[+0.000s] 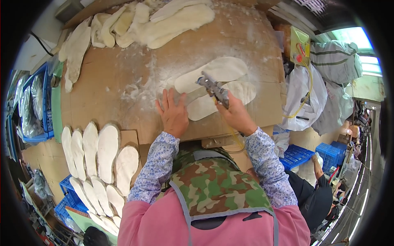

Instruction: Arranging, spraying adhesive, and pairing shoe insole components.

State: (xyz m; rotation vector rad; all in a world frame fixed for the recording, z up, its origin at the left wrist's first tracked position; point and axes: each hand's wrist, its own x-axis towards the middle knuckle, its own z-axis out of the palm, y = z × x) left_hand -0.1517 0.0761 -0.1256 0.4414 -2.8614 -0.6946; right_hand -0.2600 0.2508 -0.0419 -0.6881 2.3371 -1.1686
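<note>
The white fluffy insole (213,70) lies flat on the brown cardboard table (119,78), just past the fingers. The left hand (174,114) lies open and flat beside it. The right hand (234,112) grips a metal tool (213,87) over another insole (223,100). More insoles (104,153) lie near left.

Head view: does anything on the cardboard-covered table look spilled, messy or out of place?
Yes. White fluff lies scattered over the cardboard table top, thickest near the fleece insoles under the metal tool in the right hand. The left hand lies flat beside them. The stacked insoles at the left lie in tidy rows.
</note>
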